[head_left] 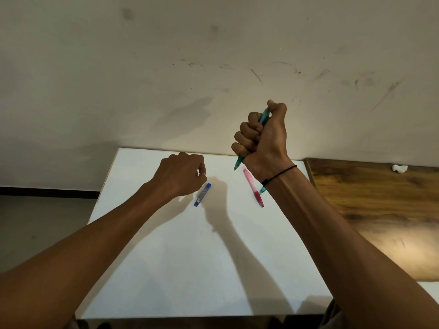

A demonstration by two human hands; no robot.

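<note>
My right hand is raised above the far edge of the white table. It grips a teal mechanical pencil in a fist, thumb on its top end and tip pointing down. My left hand is low over the table, fingers curled with thumb against forefinger, and nothing shows between them. A small blue lead case lies just right of that hand. A pink mechanical pencil lies beside my right wrist. A second teal tip peeks out from behind the wrist.
The white table stands against a scuffed pale wall. A dark wooden tabletop adjoins it on the right, with a crumpled white scrap near its far edge. Grey floor lies to the left.
</note>
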